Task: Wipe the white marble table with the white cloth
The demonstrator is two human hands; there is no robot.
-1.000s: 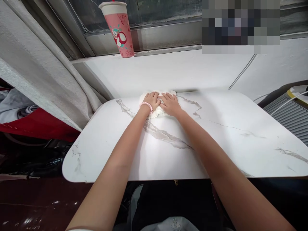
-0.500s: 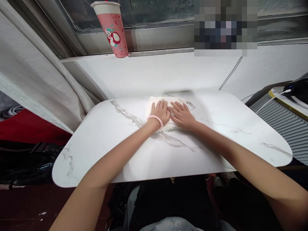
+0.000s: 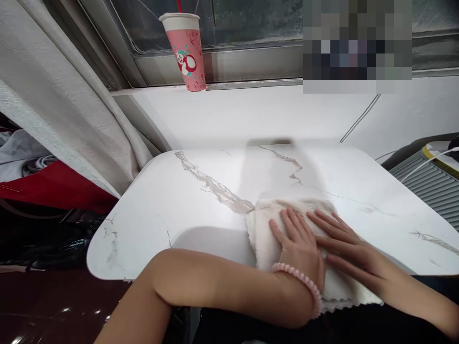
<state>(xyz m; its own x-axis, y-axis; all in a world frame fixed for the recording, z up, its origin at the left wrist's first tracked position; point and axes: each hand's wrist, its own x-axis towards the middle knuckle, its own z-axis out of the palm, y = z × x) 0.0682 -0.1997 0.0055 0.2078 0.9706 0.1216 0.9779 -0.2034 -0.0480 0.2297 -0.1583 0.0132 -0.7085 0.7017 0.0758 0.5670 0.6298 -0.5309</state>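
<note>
A cream-coloured cloth [image 3: 263, 234] with a scalloped edge lies under both hands on the white marble-patterned table [image 3: 143, 215]. Its lower edge reaches over the table's near side. My left hand [image 3: 299, 243], with a pink coiled band [image 3: 297, 277] at the wrist, rests flat on the cloth, fingers stretched out. Beside it on the right, my right hand [image 3: 353, 253] presses on the same cloth with its fingers spread. The fingers of the two hands almost meet.
A pink paper cup [image 3: 190, 57] with a red straw stands on the window sill at the back. Grey curtains [image 3: 71, 71] hang at the left, with red fabric [image 3: 43, 186] beyond. A ribbed grey box [image 3: 426, 174] with a white cable stands at the right.
Both hands and the cloth have slid from the table's far side toward its near edge and to the right. My left forearm now lies more crosswise. The view has shifted slightly.
</note>
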